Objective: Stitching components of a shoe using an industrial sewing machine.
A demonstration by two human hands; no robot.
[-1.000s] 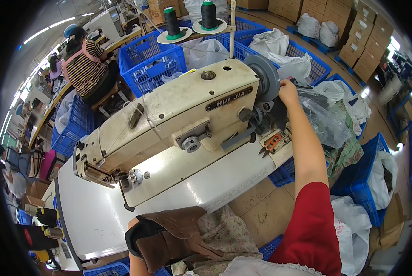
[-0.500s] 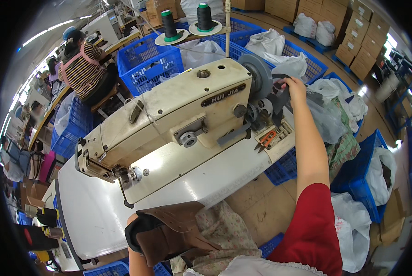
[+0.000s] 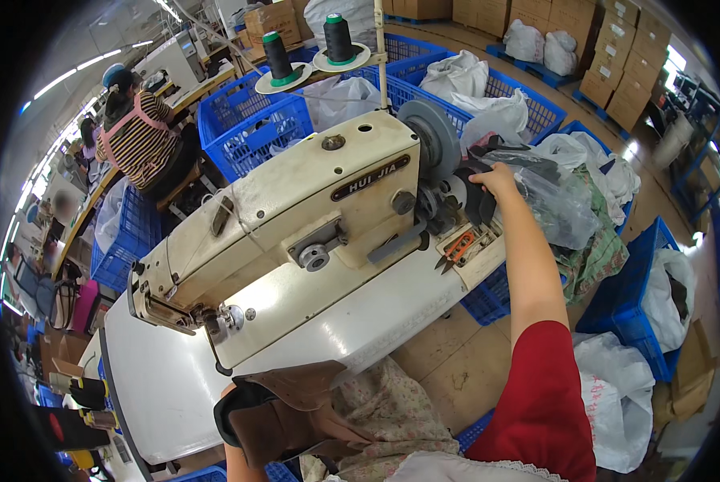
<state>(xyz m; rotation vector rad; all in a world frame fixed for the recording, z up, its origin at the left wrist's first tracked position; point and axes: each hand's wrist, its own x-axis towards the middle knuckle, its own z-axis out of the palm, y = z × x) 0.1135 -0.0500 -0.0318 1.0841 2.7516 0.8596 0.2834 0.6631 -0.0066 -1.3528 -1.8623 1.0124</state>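
A brown leather shoe upper (image 3: 295, 414) with a black lining is up in front of me, over my lap. My left hand (image 3: 229, 391) holds it from the left side and below, with most of its fingers hidden behind the leather. My right arm stretches out to the far end of a cream sewing machine (image 3: 283, 201). There my right hand (image 3: 498, 180) pinches one of the curved dark grey pieces (image 3: 479, 202), which hang beside the handwheel (image 3: 436, 140). Orange-handled thread snips (image 3: 459, 246) lie just below those pieces on the machine bed.
Two black thread cones (image 3: 339, 38) stand on a holder behind the machine. Blue crates (image 3: 255, 128) with plastic bags surround the white table (image 3: 159, 386). A person in a striped top (image 3: 147, 132) sits at the far left. Stacked cartons (image 3: 625, 60) are at the back right.
My right hand has come down and slightly left, onto the dark grey pieces. The shoe upper stays in my left hand. The whole view has shifted a little.
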